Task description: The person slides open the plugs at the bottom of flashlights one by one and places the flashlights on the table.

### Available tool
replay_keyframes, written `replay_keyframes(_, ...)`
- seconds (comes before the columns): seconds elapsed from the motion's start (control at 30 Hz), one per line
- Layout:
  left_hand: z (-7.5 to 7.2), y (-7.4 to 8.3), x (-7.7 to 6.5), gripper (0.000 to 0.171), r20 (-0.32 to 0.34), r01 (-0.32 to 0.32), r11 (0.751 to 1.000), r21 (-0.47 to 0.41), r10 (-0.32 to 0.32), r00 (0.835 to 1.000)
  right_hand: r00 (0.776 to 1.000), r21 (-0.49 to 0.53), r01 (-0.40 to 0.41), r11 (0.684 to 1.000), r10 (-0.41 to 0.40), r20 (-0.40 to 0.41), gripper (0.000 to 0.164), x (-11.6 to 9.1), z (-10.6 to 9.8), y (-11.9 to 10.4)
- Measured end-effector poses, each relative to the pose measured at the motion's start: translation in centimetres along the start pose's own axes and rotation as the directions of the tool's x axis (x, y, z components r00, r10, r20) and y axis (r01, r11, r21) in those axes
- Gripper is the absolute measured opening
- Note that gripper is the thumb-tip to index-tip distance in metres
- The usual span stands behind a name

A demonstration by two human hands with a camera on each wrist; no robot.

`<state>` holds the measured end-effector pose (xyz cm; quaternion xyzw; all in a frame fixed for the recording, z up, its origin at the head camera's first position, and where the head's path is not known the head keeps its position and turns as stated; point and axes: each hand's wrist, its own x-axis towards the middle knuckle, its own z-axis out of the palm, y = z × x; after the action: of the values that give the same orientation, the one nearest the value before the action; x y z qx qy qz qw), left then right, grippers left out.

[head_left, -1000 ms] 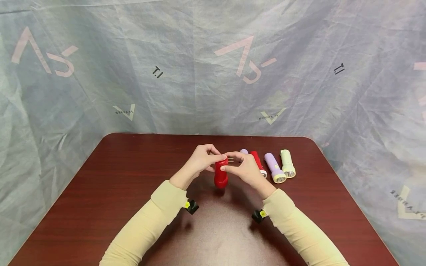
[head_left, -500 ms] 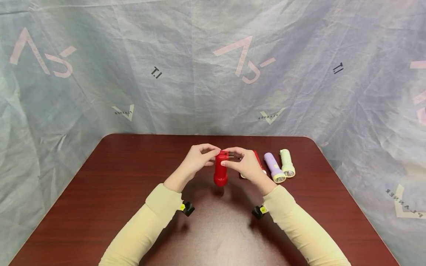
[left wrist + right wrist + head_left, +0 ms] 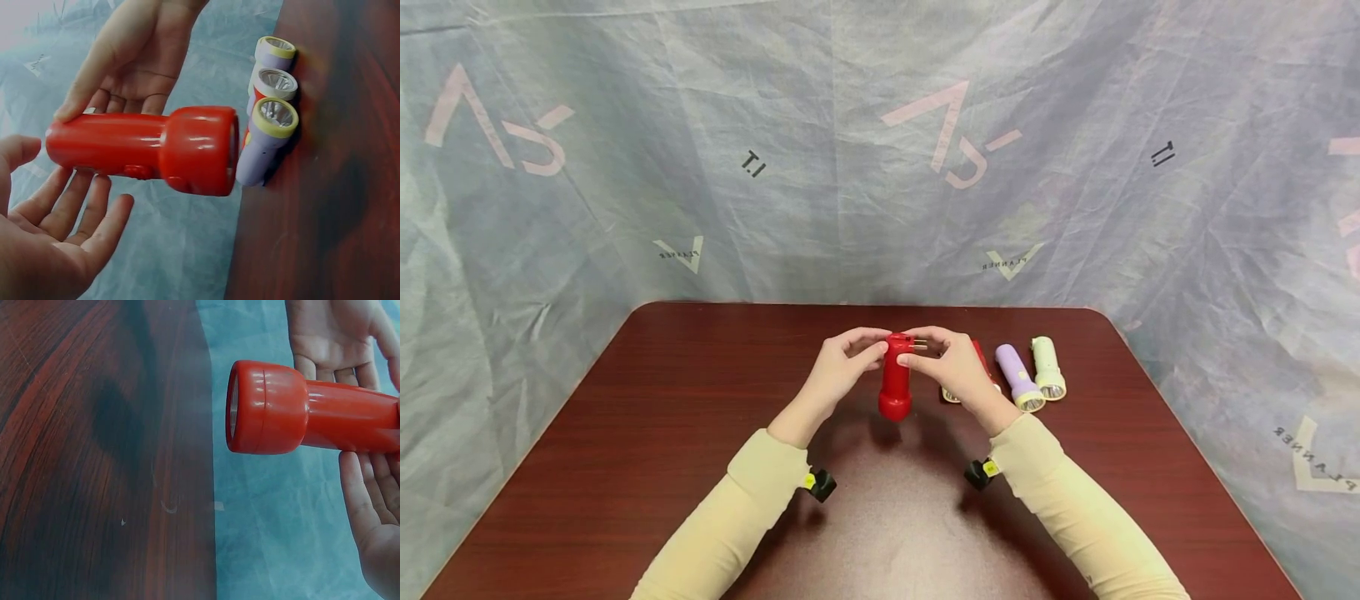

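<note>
A red flashlight (image 3: 895, 387) hangs above the table with its wide head downward; metal prongs stick out to the right near its tail. My right hand (image 3: 951, 358) pinches it just below the tail, thumb on the near side and fingers behind. In the left wrist view, the right thumb (image 3: 74, 103) presses on the red body. From the other side, my left hand (image 3: 838, 367) reaches to the tail; its loosely extended fingers (image 3: 62, 206) touch the body, while its thumb stands slightly apart from the tail end. A slide switch (image 3: 139, 171) shows on the flashlight's side.
Behind and right of my right hand lie more flashlights: a purple one (image 3: 1017, 372), a pale green one (image 3: 1045, 367), and a red one (image 3: 977, 352) partly hidden. A yellow-rimmed head (image 3: 951, 397) peeks out below my hand. A grey printed cloth (image 3: 820, 167) backs the dark red table (image 3: 700, 400).
Both hands have raised the red flashlight slightly. My left thumb has slid off the tail toward the left, leaving the tail and prongs more exposed. The other flashlights stay in place.
</note>
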<state>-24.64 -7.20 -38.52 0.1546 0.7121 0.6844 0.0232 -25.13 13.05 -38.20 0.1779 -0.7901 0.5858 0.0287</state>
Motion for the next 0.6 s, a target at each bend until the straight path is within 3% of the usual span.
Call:
replay_keyframes(0.23, 0.0, -0.7, -0.5, 0.037, 0.007, -0.057, 0.998, 0.037, 0.056, 0.998, 0.999, 0.044, -0.041, 0.998, 0.039, 0.032, 0.035, 0.2, 0.2, 0.0)
replay_keyframes(0.47, 0.1, 0.9, -1.6, 0.041, 0.021, -0.097, 0.993, 0.062, 0.095, 0.995, 0.999, 0.019, -0.030, 0.999, 0.029, 0.046, 0.035, -0.7, 0.4, -2.6)
replay_keyframes(0.6, 0.1, 1.1, -1.7, 0.041, 0.015, -0.094, 0.994, 0.058, 0.093, 0.996, 1.000, 0.006, -0.012, 1.000, 0.012, 0.028, 0.035, -1.0, 0.6, -3.1)
